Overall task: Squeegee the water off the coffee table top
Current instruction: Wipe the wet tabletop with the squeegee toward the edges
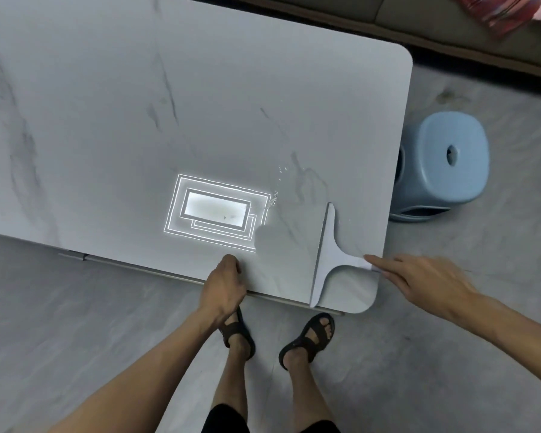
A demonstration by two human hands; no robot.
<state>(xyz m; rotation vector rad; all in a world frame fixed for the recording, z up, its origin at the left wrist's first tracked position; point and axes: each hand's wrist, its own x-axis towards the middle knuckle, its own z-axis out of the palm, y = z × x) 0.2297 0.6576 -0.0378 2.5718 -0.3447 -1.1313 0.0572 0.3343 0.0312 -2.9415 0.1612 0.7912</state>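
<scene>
A pale grey marble-patterned coffee table top (169,104) fills the upper left of the view. A white T-shaped squeegee (327,251) lies flat near the table's front right corner, its long blade running front to back and its handle pointing right. My right hand (419,276) reaches in from the right, fingers stretched out, fingertips touching the end of the handle without closing on it. My left hand (224,284) rests curled on the table's front edge. A patch of water (281,182) with small droplets glistens left of the blade.
A light blue plastic stool (444,164) stands on the floor just past the table's right edge. A sofa base with a pink cloth (497,14) runs along the top right. My sandalled feet (278,335) stand on grey floor below the front edge.
</scene>
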